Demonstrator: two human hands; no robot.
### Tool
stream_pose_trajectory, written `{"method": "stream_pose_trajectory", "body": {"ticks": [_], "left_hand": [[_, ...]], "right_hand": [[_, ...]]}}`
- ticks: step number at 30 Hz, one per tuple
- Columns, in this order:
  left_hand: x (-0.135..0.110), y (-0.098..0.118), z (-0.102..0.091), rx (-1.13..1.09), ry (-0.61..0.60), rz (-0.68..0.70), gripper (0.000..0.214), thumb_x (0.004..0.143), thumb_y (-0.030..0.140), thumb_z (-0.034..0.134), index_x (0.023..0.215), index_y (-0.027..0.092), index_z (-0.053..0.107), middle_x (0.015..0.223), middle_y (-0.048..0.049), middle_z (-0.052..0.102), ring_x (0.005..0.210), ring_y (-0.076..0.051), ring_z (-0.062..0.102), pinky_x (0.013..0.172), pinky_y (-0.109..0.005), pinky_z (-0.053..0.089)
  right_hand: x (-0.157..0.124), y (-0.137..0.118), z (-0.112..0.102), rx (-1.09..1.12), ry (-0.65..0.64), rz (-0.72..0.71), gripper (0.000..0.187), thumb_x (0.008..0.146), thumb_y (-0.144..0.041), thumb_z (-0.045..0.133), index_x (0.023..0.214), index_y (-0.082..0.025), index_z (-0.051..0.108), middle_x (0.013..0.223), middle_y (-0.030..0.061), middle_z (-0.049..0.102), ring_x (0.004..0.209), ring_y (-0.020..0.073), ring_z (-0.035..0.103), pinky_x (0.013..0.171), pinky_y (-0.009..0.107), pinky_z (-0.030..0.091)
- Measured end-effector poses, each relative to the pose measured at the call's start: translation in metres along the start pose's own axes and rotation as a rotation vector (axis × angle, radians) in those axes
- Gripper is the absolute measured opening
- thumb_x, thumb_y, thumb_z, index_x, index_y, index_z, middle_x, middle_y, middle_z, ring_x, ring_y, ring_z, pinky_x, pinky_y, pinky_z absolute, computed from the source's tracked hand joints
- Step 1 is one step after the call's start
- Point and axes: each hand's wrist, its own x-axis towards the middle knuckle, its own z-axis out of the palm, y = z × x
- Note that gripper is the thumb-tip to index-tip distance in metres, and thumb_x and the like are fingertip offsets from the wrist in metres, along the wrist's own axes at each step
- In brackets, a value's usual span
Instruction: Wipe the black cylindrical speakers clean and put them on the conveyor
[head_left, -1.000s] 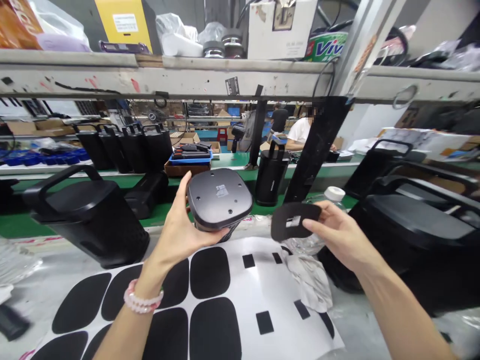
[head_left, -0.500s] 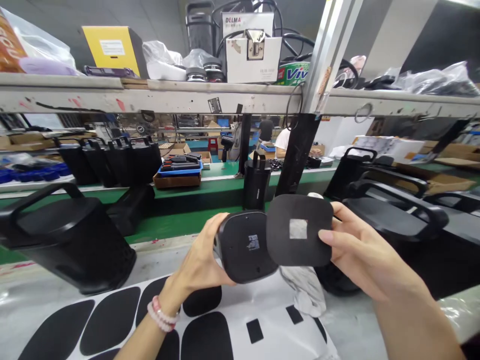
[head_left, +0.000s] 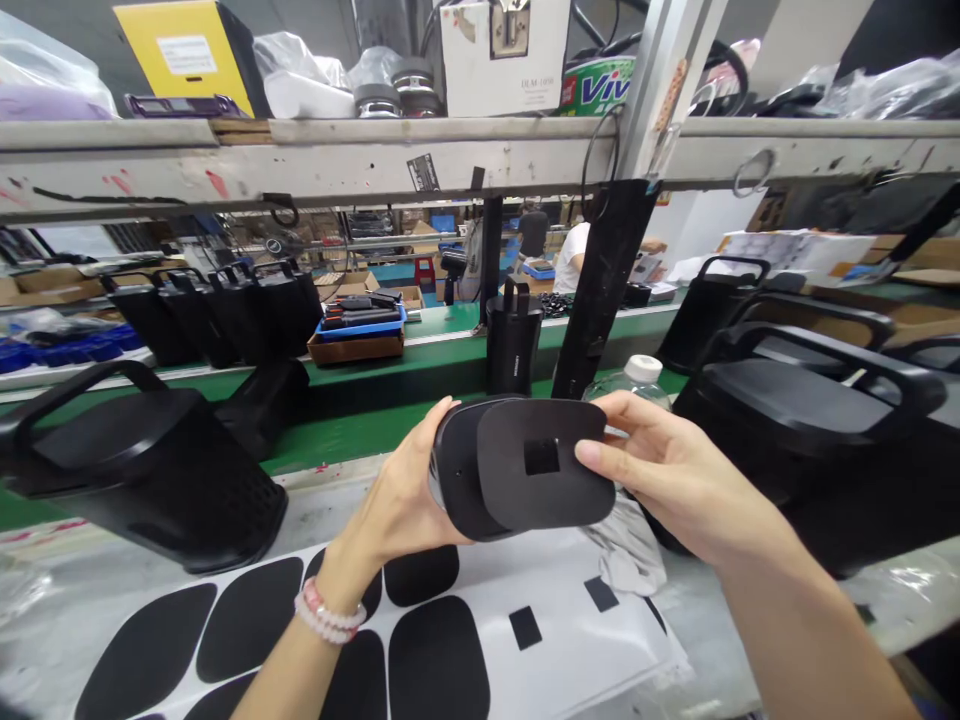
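My left hand (head_left: 411,480) is wrapped round a black device (head_left: 459,470), its flat rounded-square base turned toward me. Between thumb and fingers, my right hand (head_left: 660,465) pinches the right edge of a black pad (head_left: 510,480) with a square cut-out. The pad overlaps most of the base; whether they touch I cannot tell. Dark surface shows through the cut-out. Below lies a white backing sheet (head_left: 562,570) bearing several black rounded pads (head_left: 439,660) and small black squares (head_left: 525,628).
Black devices with handles stand at the left (head_left: 142,460) and right (head_left: 802,400). A clear bottle with a white cap (head_left: 643,368) and a grey cloth (head_left: 630,545) sit behind my right hand. A shelf beam (head_left: 315,165) crosses above; a person (head_left: 574,255) is across the line.
My right hand has moved the pad left, from beside the base to over it. The base's label is now covered. The view has tilted slightly downward.
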Motion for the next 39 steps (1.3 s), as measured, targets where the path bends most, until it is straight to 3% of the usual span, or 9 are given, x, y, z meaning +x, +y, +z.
{"method": "stream_pose_trajectory", "body": {"ticks": [7, 16, 31, 39], "left_hand": [[-0.002, -0.004, -0.001, -0.017, 0.002, -0.004, 0.146, 0.045, 0.036, 0.095, 0.156, 0.026, 0.001, 0.141, -0.0233, 0.053, 0.120, -0.040, 0.062, 0.094, -0.054, 0.057], [0.000, -0.005, -0.003, -0.027, 0.000, 0.042, 0.136, 0.054, 0.040, 0.092, 0.155, 0.022, 0.004, 0.141, -0.0252, 0.051, 0.124, -0.040, 0.059, 0.095, -0.054, 0.055], [0.000, -0.007, -0.001, -0.039, 0.011, 0.037, 0.135, 0.053, 0.040, 0.092, 0.155, 0.025, 0.004, 0.144, -0.0224, 0.049, 0.123, -0.038, 0.060, 0.096, -0.052, 0.056], [0.000, -0.005, -0.003, -0.068, 0.010, 0.021, 0.134, 0.054, 0.039, 0.092, 0.155, 0.024, 0.006, 0.145, -0.0237, 0.048, 0.127, -0.039, 0.056, 0.096, -0.053, 0.056]], "right_hand": [[0.002, -0.001, 0.004, -0.068, -0.022, 0.003, 0.025, 0.075, -0.033, 0.081, 0.090, -0.021, 0.064, 0.083, 0.0011, 0.069, 0.076, 0.0146, 0.066, 0.064, 0.023, 0.056], [0.004, -0.001, 0.011, -0.134, -0.018, -0.052, 0.021, 0.075, -0.030, 0.082, 0.090, -0.023, 0.069, 0.086, 0.0002, 0.072, 0.078, 0.0142, 0.069, 0.068, 0.020, 0.058], [0.009, -0.003, 0.023, -0.245, 0.010, -0.095, 0.027, 0.072, -0.040, 0.083, 0.085, -0.022, 0.068, 0.080, 0.0023, 0.071, 0.073, 0.0186, 0.069, 0.064, 0.028, 0.060], [0.010, -0.001, 0.022, -0.218, -0.007, -0.096, 0.021, 0.073, -0.035, 0.082, 0.085, -0.024, 0.069, 0.080, 0.0004, 0.071, 0.073, 0.0158, 0.069, 0.064, 0.024, 0.059]]}}
